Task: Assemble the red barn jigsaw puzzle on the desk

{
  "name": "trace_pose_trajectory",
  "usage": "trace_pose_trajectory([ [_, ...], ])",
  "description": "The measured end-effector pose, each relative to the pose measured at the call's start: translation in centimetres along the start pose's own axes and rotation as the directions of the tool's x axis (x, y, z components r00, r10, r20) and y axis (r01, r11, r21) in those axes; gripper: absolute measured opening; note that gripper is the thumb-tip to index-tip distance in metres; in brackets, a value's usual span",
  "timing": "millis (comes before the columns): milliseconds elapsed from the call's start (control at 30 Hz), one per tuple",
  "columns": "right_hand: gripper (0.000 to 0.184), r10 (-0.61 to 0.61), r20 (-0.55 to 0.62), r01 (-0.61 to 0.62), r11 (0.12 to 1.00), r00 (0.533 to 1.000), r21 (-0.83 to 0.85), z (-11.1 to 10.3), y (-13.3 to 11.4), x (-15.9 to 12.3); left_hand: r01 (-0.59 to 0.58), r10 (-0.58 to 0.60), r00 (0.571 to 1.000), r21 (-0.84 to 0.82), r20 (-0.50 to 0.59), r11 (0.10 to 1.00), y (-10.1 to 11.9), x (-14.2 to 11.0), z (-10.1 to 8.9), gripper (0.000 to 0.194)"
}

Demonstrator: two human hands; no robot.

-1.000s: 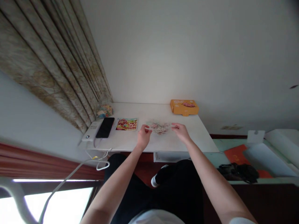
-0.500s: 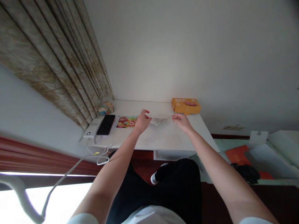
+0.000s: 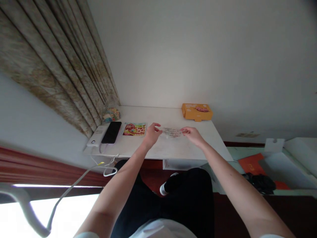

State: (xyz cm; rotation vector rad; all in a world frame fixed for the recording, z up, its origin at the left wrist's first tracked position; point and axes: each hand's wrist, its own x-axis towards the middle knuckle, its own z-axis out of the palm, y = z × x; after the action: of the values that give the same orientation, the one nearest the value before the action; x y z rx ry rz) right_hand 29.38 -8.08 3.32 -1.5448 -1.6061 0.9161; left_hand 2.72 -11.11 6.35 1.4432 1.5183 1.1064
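A clear, thin plastic sheet or bag [image 3: 171,132] with small pale and reddish marks is stretched between my two hands above the white desk [image 3: 138,148]. My left hand [image 3: 153,134] pinches its left edge between thumb and fingers. At the right edge, my right hand [image 3: 192,134] grips it with the fingertips. Whether anything lies inside the plastic is too blurred to tell. Left of my left hand lies a colourful farm picture card [image 3: 134,129].
An orange box [image 3: 197,112] stands at the desk's back right. A black phone [image 3: 111,132] rests beside a white device [image 3: 95,138] at the left, near a clear bag of colourful pieces [image 3: 111,114]. White cables [image 3: 109,169] hang off the left edge. Open white boxes [image 3: 284,165] are at right.
Both hands have come down and slightly nearer to me, with the plastic lower and spread flatter between them. More of the picture card shows beside my left hand.
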Motion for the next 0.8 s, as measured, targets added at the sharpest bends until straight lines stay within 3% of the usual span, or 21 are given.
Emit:
trace_pose_trajectory([
  [100, 0.029, -0.026, -0.044, 0.027, 0.999, 0.999, 0.021, -0.7, -0.1, 0.1, -0.030, 0.031, 0.999, 0.016, -0.034, 0.999, 0.5, -0.1, -0.1, 0.023],
  [267, 0.024, -0.020, -0.024, 0.017, 0.994, 1.000, -0.104, -1.9, -0.1, 0.4, -0.048, 0.048, 0.999, 0.098, 0.008, 0.994, 1.3, -1.5, 1.0, 0.019],
  [500, 0.023, -0.077, -0.067, 0.062, 0.979, 0.995, -0.194, -2.9, -0.2, 0.5, -0.065, 0.060, 0.993, -0.046, -0.097, 0.997, 1.9, -2.5, 2.5, 0.017],
  [667, 0.026, -0.099, -0.112, 0.083, 0.987, 0.989, -0.139, -3.7, -0.4, 0.8, -0.113, 0.104, 0.991, -0.118, -0.079, 0.987, 2.8, -3.0, 3.3, 0.014],
  [800, 0.028, -0.026, -0.120, 0.023, 0.999, 0.992, -0.027, -3.9, 0.1, 1.0, -0.084, 0.078, 0.996, -0.143, -0.049, 0.986, 2.7, -3.9, 4.7, 0.014],
])
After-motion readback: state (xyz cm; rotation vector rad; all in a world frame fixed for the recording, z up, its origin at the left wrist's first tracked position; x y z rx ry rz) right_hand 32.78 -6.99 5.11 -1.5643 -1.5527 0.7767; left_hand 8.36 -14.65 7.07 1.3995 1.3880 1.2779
